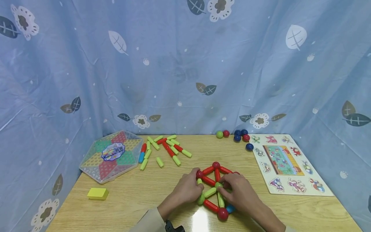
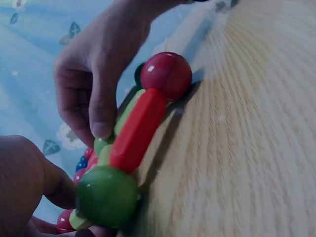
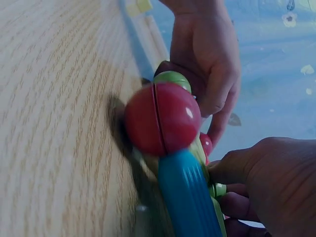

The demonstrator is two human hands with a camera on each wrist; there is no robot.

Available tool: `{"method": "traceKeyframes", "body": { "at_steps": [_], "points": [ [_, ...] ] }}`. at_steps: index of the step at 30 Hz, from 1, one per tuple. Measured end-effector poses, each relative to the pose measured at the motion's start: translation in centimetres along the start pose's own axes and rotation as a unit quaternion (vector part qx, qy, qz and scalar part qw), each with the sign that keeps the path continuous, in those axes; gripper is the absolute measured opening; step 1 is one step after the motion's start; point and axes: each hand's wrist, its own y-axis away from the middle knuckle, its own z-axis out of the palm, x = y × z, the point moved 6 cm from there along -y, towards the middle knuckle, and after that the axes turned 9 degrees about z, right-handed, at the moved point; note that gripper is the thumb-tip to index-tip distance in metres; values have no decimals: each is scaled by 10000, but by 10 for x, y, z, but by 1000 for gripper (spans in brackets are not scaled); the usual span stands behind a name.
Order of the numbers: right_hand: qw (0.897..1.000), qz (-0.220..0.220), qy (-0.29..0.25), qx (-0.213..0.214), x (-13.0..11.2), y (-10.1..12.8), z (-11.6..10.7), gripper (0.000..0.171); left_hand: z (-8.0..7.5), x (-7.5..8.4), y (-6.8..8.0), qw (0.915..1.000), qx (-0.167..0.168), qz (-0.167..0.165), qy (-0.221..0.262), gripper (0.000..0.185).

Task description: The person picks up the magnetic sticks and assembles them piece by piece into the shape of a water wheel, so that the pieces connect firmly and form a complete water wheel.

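On the wooden surface [image 1: 145, 193], near its front edge, lies a flat frame of rods and balls [image 1: 214, 188], built from red, green and blue rods joined at red and green balls, and both hands work on it. The left hand [image 1: 186, 189] rests at the frame's left side, its fingers curled round a green rod beside a red ball [image 1: 199, 174]; the left wrist view shows a green ball [image 2: 106, 196] at the near corner, a red rod [image 2: 136, 129] running up from it to another red ball [image 2: 166, 75]. The right hand [image 1: 239, 193] lies over the right side, its fingers [image 1: 224, 186] pinched together on the green ball at the frame's middle. In the right wrist view a big red ball [image 3: 162, 118] sits at the front corner with a blue rod [image 3: 190, 195] joined to it. Behind the frame a loose heap of green and red rods [image 1: 163, 148] lies spread out, with a hexagonal game board [image 1: 111, 156] to its left and a yellow block [image 1: 98, 193] nearer the front left. Spare balls [image 1: 239, 137] in green, red and blue sit by the back edge, just beside a puzzle board [image 1: 287, 164] with animal pieces on the right.
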Motion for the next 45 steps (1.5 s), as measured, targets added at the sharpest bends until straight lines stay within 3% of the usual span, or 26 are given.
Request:
{"method": "traceKeyframes", "body": {
  "at_steps": [6, 9, 12, 16, 21, 26, 29, 39, 45],
  "points": [
    [9996, -30, -158, 246, 7, -4, -6, 14, -9, -6, -4, 9985, 470, 274, -98, 61],
    [9981, 140, -286, 522, 22, -9, -12, 18, -19, -11, -7, 9963, 703, 422, -272, 57],
    [9971, 353, -516, 440, 41, -14, -10, 23, -27, -18, -10, 9955, 778, 476, -252, 54],
    [9934, 380, -1069, 172, 56, -15, 0, 27, -34, -28, -11, 9971, 573, 506, 72, 47],
    [9843, 69, -1763, -49, 56, -14, 10, 23, -43, -42, -4, 9975, 186, 605, 312, 46],
    [9616, -11, -2569, -962, 54, -11, 19, 14, -54, -56, 11, 9951, -311, 754, 552, 53],
    [9474, 81, -2941, -1261, 59, -17, 20, 16, -60, -63, 18, 9923, -481, 827, 780, 54],
    [9138, 147, -3806, -1411, 59, -92, 42, 26, -74, -83, 27, 9900, -169, 968, 1010, 59],
    [9143, 83, -3577, -1900, 35, -137, 62, 38, -78, -90, 27, 9858, -34, 1117, 1253, 61]
  ]
}}
